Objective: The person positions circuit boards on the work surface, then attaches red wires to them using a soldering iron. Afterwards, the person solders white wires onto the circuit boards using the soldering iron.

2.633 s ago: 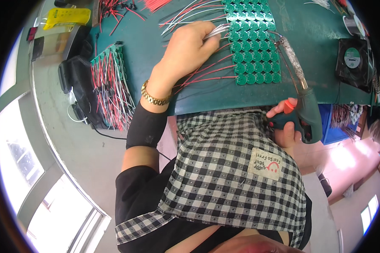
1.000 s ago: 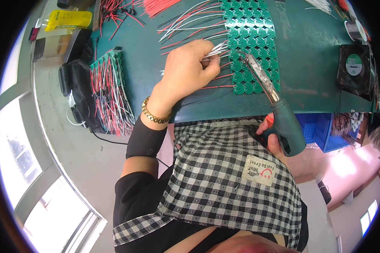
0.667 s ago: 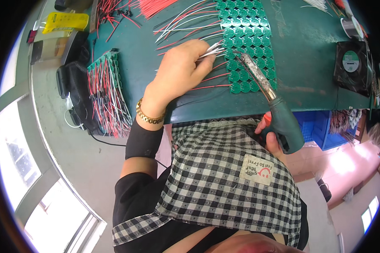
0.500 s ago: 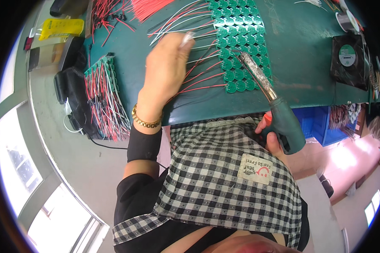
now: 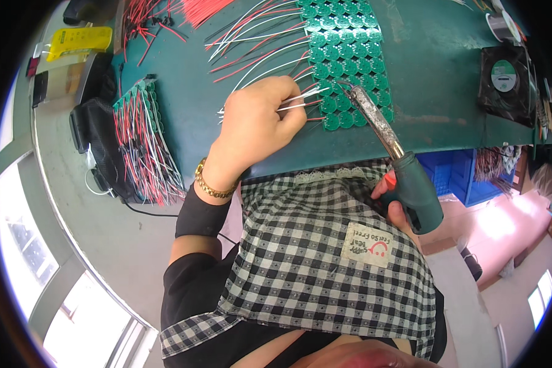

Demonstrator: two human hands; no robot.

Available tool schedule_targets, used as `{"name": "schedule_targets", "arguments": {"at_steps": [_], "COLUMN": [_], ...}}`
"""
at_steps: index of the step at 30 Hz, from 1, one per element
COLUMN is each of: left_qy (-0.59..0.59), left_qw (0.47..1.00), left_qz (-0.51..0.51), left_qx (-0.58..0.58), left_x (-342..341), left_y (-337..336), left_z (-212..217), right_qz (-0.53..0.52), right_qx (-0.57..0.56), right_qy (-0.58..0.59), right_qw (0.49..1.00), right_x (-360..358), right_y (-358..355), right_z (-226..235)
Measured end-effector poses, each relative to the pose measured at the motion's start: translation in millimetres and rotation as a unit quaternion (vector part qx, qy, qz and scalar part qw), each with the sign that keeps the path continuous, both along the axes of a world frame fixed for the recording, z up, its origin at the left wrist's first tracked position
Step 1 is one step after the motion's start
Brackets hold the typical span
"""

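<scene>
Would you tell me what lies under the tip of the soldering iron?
Under the soldering iron tip lies the green panel of round boards, white wires pinched by the left hand. The joint itself is too small to see.

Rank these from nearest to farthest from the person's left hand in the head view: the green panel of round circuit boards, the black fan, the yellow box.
Measured from the left hand:
1. Green panel of round circuit boards, just right of the fingers, near the wires they pinch.
2. Yellow box, far upper left, off the mat.
3. Black fan, at the mat's far right edge.
</scene>
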State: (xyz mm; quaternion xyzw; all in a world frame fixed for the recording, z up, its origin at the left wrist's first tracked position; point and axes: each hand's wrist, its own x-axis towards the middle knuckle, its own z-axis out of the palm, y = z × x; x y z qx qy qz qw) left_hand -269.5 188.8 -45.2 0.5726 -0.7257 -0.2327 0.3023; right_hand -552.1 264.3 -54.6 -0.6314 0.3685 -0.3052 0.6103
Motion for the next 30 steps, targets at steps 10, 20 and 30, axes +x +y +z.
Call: {"name": "schedule_targets", "arguments": {"at_steps": [10, 20, 30], "left_qy": [-0.016, -0.040, -0.017], "left_qw": [1.000, 0.999, 1.000], "left_qz": [-0.001, 0.001, -0.008], "left_qx": [0.000, 0.003, -0.019], "left_x": [3, 0, 3], "left_y": [0, -3, -2], "left_z": [-2, -1, -3], "right_qz": [-0.008, 0.035, -0.041], "right_qx": [0.019, 0.029, -0.023], "right_qy": [-0.040, 0.019, -0.027], "right_qw": [0.999, 0.999, 0.998], "right_x": [1, 3, 11], "right_y": [10, 2, 6], "right_z": [-13, -4, -12]}}
